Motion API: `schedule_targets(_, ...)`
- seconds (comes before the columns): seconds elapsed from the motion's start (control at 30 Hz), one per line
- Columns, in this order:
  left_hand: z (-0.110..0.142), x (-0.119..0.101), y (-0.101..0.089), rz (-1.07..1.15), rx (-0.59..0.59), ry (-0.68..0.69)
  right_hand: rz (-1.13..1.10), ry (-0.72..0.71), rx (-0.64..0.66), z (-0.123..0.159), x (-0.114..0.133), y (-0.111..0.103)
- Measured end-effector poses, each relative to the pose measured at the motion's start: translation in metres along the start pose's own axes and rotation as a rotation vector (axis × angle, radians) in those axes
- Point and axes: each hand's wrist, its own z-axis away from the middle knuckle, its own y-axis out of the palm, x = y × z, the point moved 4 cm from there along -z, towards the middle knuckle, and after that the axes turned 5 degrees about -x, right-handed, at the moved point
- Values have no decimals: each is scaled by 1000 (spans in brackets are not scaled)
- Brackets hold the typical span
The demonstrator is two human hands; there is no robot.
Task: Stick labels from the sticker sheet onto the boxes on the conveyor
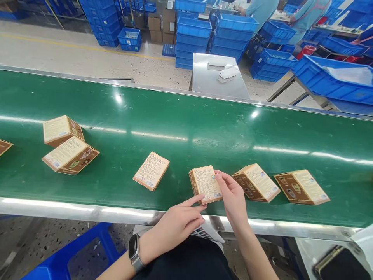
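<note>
A small brown and cream carton (206,184) lies on the green conveyor belt in front of me, its printed text face up. My left hand (182,219) reaches its lower left corner with fingers stretched; the index fingertip rests on the face, and the thumb is off the carton. At the upper right edge, the fingertips of my right hand (233,194) are pinched on a small colourful sticker (213,177) against the face. To the right lie two cartons, one carton (256,182) and another carton (303,187), each with a similar sticker. Left of me is a carton (150,171) without a visible sticker.
Farther left on the belt (116,105), two cartons (71,155) touch, and another is cut off by the frame. Beyond the belt stand a metal table (215,83), stacked blue crates (192,42) and people working. A blue stool (75,249) and a phone (340,264) are nearby.
</note>
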Motion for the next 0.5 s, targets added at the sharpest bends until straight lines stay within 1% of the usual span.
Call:
schedule_targets(0.07, -3, -3, 2, 0, 11, 3, 35, -44, -21, 1, -2, -2)
schedule_targets(0.13, -6, -5, 4, 2, 18, 6, 124, -115, -53, 3, -2, -3)
schedule_targets(0.23, -11, -5, 9, 20, 26, 13, 322, -249, -166, 4, 1, -7)
schedule_targets(0.27, -13, -5, 10, 31, 30, 16, 352, -268, -206, 1, 1, -10)
schedule_targets(0.33, -15, -4, 13, 54, 39, 25, 331, -219, -233, -8, 0, -15)
schedule_targets(0.43, -18, -7, 16, 63, 37, 70, 251, -78, -160, -24, 2, -27)
schedule_targets(0.47, -19, -10, 15, 62, 18, 83, 258, -69, -152, -25, 8, -31)
schedule_targets(0.5, -19, -11, 13, 61, -18, 74, 294, -102, -163, -22, 18, -36)
